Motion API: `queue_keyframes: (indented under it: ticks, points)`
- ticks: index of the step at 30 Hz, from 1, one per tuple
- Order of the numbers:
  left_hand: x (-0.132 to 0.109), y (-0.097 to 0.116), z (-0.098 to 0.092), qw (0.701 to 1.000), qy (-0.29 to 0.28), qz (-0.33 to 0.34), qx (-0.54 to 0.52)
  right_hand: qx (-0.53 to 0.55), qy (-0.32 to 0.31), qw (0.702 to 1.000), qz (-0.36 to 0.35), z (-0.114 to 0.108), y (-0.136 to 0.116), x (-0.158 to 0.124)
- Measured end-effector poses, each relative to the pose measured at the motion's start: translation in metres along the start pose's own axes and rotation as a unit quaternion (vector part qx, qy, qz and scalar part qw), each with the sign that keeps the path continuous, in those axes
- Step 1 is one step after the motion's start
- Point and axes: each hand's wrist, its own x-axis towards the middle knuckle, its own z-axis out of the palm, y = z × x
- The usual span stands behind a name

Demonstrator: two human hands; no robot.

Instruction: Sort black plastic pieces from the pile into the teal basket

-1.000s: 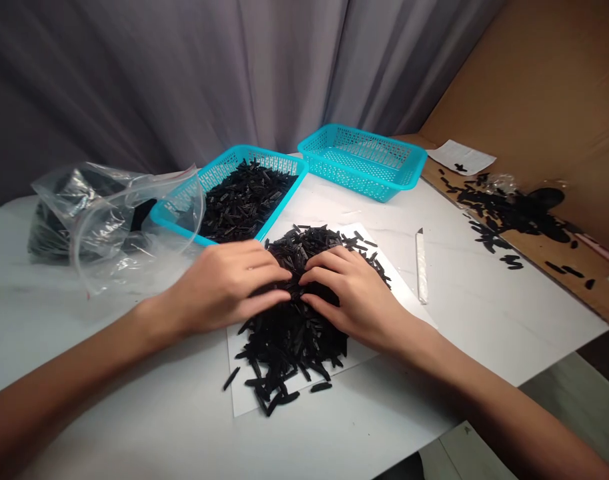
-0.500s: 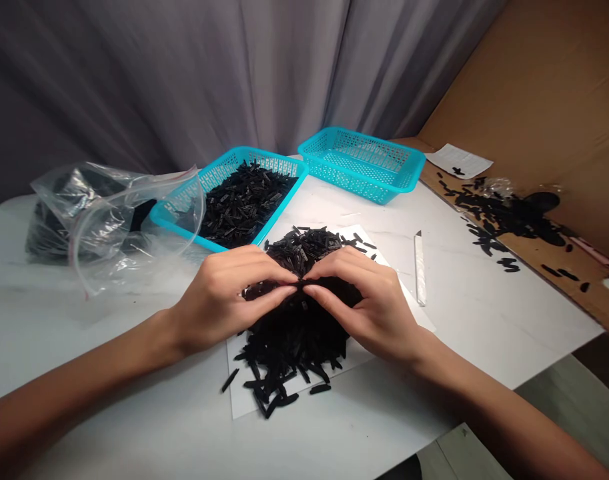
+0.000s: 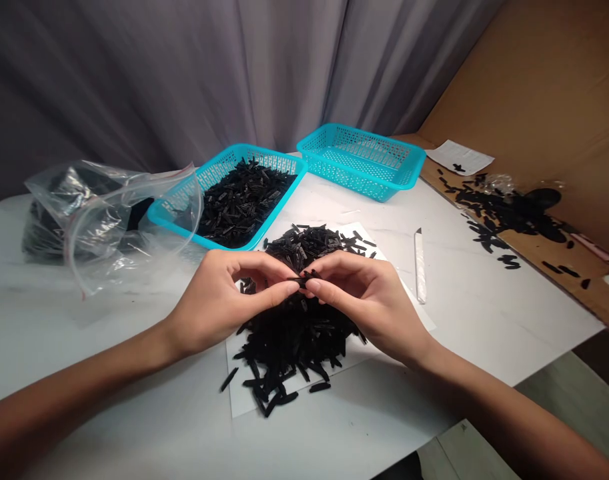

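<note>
Between my two hands is a small, thin black strip [image 3: 302, 281], pinched at both ends by thumb and fingers; its exact kind is hard to make out. My left hand [image 3: 234, 287] grips it from the left, my right hand [image 3: 367, 293] from the right, with the fingertips almost meeting. Below them a heap of similar black strips [image 3: 294, 347] is piled on a white sheet [image 3: 237, 398], partly hidden by my hands. A few loose strips lie around the near edge of the heap.
Behind my left hand stands a blue basket [image 3: 277, 223] holding many black strips, beside a clear zip bag [image 3: 104, 230] with dark contents. Another blue basket [image 3: 364, 183] is farther back. A white-handled craft knife [image 3: 421, 270] lies right; black pieces [image 3: 514, 207] litter cardboard beyond.
My fingers have shifted their pinch, and my thumbs have risen slightly. The black strip now shows more clearly between my fingertips. The baskets, bag and heap stay in place.
</note>
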Motion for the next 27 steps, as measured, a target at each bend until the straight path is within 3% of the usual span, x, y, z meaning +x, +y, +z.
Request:
queue_keyframes:
  ticks: [5, 9, 22, 27]
  points:
    - [-0.0019, 0.0017, 0.0051, 0.982, -0.022, -0.120, -0.143, 0.152, -0.001, 0.985, 0.081, 0.0023, 0.0024, 0.0022]
    - [-0.0037, 0.0067, 0.0051, 0.963, -0.020, -0.194, -0.185, 0.197, 0.008, 0.975, 0.098, 0.0024, 0.0035, 0.0034]
    - [-0.0059, 0.0040, 0.0081, 0.959, 0.034, -0.190, -0.209, 0.177, 0.027, 0.980, 0.091, 0.0037, 0.0040, 0.0019]
    - [-0.0058, 0.0024, 0.0101, 0.960, 0.064, -0.181, -0.204, 0.175, 0.009, 0.978, 0.110, 0.0013, 0.0070, 0.0030]
